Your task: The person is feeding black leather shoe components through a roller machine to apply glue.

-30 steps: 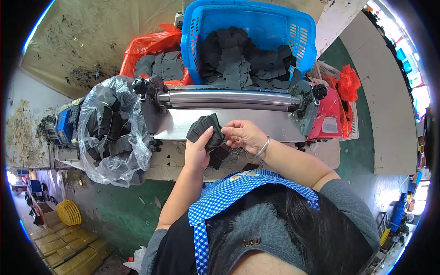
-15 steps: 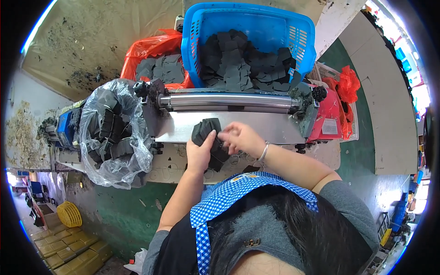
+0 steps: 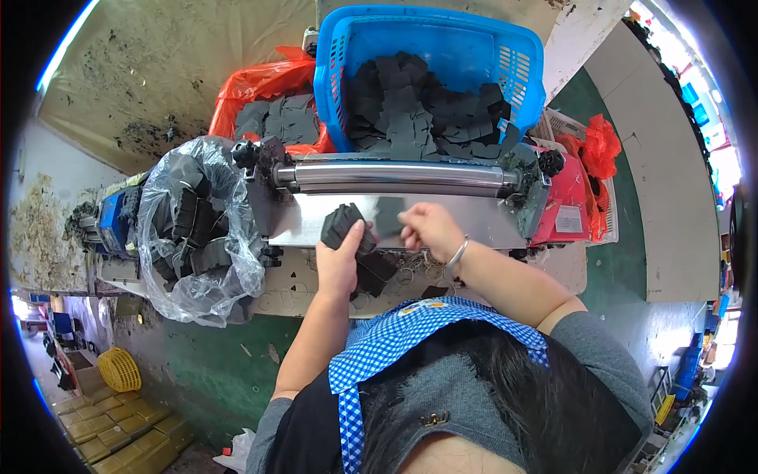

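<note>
Moved since the earlier frame: right hand (image 3: 426, 227), now parted from the stack and shifted rightward along the steel plate (image 3: 474, 225); left hand (image 3: 341, 265) remains on the stack.

Landmark: steel roller (image 3: 395, 175) of the desk-mounted machine.

- Stack of black foam pieces (image 3: 344, 226): just below the roller, on the plate, clasped in the left grip, fingers closed around it.
- Right hand: below the roller, right of the stack, fingers curled; whether its grip holds a piece cannot be told.
- Blue basket (image 3: 442, 47) of black pieces: directly above the roller.
- Red bag (image 3: 268, 83) of grey pieces: above-left of the roller.
- Clear plastic bag (image 3: 197, 229) of black stacks: left of the roller.
</note>
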A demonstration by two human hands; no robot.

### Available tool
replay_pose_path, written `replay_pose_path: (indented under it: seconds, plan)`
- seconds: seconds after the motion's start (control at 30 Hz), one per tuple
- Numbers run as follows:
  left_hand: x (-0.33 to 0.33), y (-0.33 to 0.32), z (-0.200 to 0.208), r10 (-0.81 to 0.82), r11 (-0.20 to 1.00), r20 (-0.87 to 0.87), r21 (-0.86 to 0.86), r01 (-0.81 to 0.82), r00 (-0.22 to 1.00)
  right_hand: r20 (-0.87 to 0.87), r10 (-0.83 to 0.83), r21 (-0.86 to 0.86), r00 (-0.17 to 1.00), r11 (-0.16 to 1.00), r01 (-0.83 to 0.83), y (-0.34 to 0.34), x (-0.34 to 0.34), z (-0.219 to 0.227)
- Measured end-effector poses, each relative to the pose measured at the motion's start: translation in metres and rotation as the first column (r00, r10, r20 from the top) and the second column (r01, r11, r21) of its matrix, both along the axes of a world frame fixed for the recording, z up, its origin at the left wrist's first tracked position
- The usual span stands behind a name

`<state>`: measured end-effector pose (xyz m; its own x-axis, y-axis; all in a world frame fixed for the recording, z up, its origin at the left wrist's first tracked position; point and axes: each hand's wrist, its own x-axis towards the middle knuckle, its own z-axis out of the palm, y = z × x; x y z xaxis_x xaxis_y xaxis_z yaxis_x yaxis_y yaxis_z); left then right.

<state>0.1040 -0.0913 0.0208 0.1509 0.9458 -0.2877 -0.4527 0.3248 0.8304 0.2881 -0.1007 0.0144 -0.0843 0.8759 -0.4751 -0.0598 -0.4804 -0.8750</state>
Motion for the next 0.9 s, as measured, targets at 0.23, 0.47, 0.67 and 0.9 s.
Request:
replay_pose_path:
  seconds: [0.23, 0.47, 0.67, 0.9]
  plan:
    - [0.006, -0.001, -0.004, -0.009, 0.996, -0.152, 0.081, 0.022, 0.988, 0.041, 0.047, 0.089, 0.998, 0.995, -0.05, -0.009, -0.019, 0.022]
    - [0.003, 0.003, 0.008, 0.037, 0.999, -0.022, -0.033, -0.038, 0.999, -0.093, -0.31, -0.166, 0.946, 0.942, 0.292, 0.008, 0.011, 0.0]
    - [0.011, 0.001, -0.003, 0.005, 0.996, -0.16, 0.084, 0.008, 0.987, 0.083, 0.066, 0.107, 0.994, 0.991, -0.075, -0.009, -0.025, 0.02]
    - [0.004, 0.006, -0.002, 0.008, 0.998, -0.096, 0.066, -0.002, 0.995, -0.228, -0.039, -0.13, 0.973, 0.992, 0.009, 0.0, -0.005, 0.016]
